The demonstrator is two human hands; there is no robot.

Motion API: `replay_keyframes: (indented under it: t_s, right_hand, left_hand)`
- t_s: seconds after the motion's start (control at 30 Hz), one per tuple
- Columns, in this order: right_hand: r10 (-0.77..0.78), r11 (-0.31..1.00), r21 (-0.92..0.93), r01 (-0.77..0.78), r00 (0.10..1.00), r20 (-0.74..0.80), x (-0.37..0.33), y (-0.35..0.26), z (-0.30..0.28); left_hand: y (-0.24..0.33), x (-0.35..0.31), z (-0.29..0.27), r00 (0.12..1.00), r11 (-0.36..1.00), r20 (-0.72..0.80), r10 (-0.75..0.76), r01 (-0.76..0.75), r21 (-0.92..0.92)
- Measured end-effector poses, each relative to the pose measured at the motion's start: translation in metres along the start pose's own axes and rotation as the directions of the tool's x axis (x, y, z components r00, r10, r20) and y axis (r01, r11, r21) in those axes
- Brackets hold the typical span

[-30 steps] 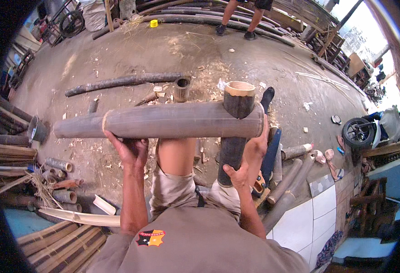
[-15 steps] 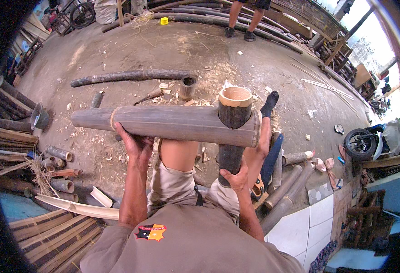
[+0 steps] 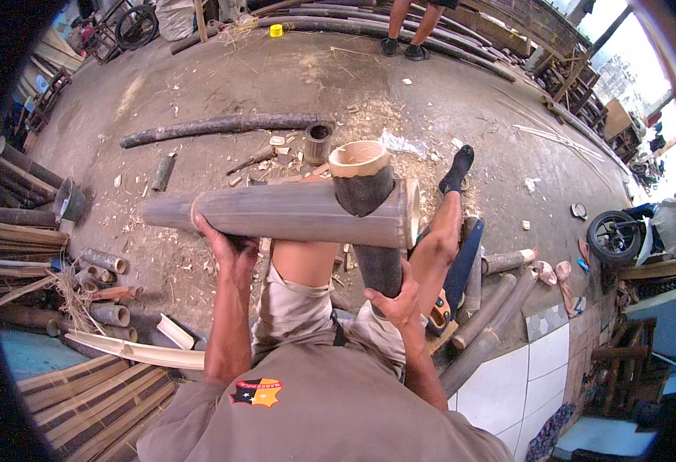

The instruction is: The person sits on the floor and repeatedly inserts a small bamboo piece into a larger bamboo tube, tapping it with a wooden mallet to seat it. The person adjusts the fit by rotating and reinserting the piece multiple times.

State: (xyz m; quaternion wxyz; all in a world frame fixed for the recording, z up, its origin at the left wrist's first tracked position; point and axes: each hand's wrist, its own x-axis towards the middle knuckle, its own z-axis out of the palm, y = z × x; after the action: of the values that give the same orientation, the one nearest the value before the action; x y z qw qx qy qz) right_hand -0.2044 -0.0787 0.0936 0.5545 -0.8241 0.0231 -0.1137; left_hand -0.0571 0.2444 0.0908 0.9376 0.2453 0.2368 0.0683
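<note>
A thick grey-brown bamboo tube (image 3: 276, 209) lies level across my lap. Through a hole near its right end passes a shorter dark bamboo piece (image 3: 362, 189), its pale shaved rim facing up and its lower end sticking out below. My left hand (image 3: 232, 245) supports the long tube from underneath near its left node, the thumb up its near side and the other fingers mostly hidden. Around the bottom of the dark piece my right hand (image 3: 398, 296) is closed. Beside my right leg rests a handsaw (image 3: 453, 285) with a blue blade and orange handle.
Wood chips litter the floor around a short upright bamboo section (image 3: 318, 144) and a long dark pole (image 3: 222, 128). Cut bamboo tubes (image 3: 492, 323) lie at right, near white tiles. Split bamboo (image 3: 134, 350) is at left. Another person's legs (image 3: 408, 31) stand at the back.
The joined bamboo has turned, its right end shifting left and showing more of its end. The dark piece's rim has moved left and tilts more. Both hands keep their grip.
</note>
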Motion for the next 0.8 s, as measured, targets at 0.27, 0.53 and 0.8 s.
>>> replay_keyframes:
  t_s: [0.27, 0.53, 0.8]
  right_hand:
    - [-0.105, 0.974, -0.193, 0.116, 0.992, 0.063, 0.009, -0.014, -0.002]
    - [-0.139, 0.974, -0.176, 0.141, 0.990, 0.025, 0.003, -0.016, 0.004]
    - [-0.063, 0.991, -0.119, 0.063, 0.998, 0.003, -0.005, 0.002, 0.002]
  left_hand:
    - [-0.011, 0.001, -0.005, 0.998, 0.996, -0.028, -0.050, 0.052, 0.067]
    - [-0.017, 0.014, -0.018, 0.999, 0.999, 0.013, 0.035, -0.036, 0.022]
    - [0.016, 0.066, -0.062, 0.996, 0.998, -0.087, -0.020, 0.025, 0.060]
